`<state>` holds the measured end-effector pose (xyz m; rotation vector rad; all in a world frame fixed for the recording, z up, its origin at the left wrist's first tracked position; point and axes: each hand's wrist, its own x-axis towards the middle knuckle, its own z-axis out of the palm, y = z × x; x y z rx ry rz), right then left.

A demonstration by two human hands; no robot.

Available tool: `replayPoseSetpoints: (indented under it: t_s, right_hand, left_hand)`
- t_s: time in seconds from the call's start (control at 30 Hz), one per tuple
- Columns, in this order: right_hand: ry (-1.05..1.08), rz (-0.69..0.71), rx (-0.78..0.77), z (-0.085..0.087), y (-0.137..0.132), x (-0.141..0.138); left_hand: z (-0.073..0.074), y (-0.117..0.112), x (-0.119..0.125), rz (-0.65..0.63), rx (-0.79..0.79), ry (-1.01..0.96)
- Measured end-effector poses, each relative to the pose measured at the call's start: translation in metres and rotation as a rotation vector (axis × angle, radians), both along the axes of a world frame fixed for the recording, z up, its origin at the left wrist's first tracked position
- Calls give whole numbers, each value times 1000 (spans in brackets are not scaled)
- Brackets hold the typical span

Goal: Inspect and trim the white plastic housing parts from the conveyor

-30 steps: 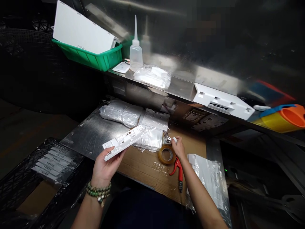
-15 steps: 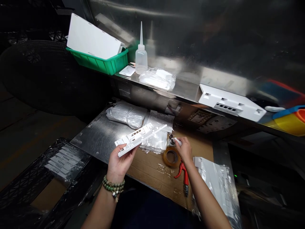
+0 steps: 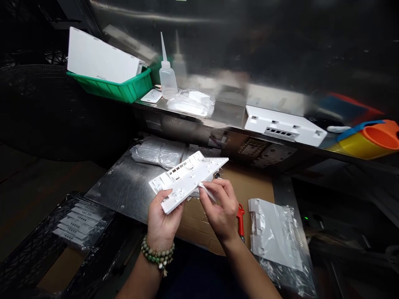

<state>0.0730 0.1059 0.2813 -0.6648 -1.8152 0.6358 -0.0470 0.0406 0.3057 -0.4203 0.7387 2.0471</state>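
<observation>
1. Your left hand [image 3: 163,216] was clamped on the near left end of the white panel [image 3: 190,176], thumb over the edge, fingers beneath; the panel was held up, tilted, above the worktop [image 3: 118,187]. Keeping that grip firm was the sensible way to steady the free far end.
2. Your right hand [image 3: 222,205], apart from the left, pinched what looked like a small white cloth [image 3: 210,194] at the panel's near long edge. Light, short strokes would have suited the thin clips and ribs there; whether the cloth was wet, you could not tell.
3. It was best to keep your fingertips behind the cloth, so that only it met the plastic.
4. Half a second earlier, your right hand was well away from the panel, holding the cloth beside the metal cap [image 3: 217,175]; now it had reached the panel.
5. The panel had also turned to show more of its inner face, and the tape roll had gone out of sight.
</observation>
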Motion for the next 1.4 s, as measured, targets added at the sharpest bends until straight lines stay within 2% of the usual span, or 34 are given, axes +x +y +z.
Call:
replayPoseSetpoints:
  t_s: [0.13, 0.3, 0.43, 0.57, 0.73, 0.87, 1.0, 1.17, 1.3, 1.4]
  right_hand:
    - [-24, 53, 42, 1, 0, 7]
    - [5, -54, 32, 3, 1, 10]
    - [-2, 36, 61, 4, 0, 13]
    - [13, -59, 44, 4, 1, 14]
    - [5, 34, 62, 3, -1, 14]
    - [18, -58, 32, 1, -1, 14]
    - [13, 35, 64, 0, -2, 14]
    - [12, -86, 35, -1, -1, 15]
    - [-1, 11, 102, -3, -5, 13]
    - [-14, -37, 94, -4, -4, 12]
  left_hand:
    - [2, 1, 4, -21, -46, -17]
    - [3, 1, 6, -35, -17, -16]
    - [3, 1, 8, -52, -36, -35]
    - [3, 0, 10, -43, -22, -22]
    - [4, -2, 10, -37, -58, -18]
    - [4, -4, 10, -22, -43, -23]
    - [3, -5, 9, -40, -20, -55]
    - [1, -7, 9, -34, 6, -43]
    - [2, -8, 9, -43, -21, -63]
    - [3, -9, 9, -40, -16, -57]
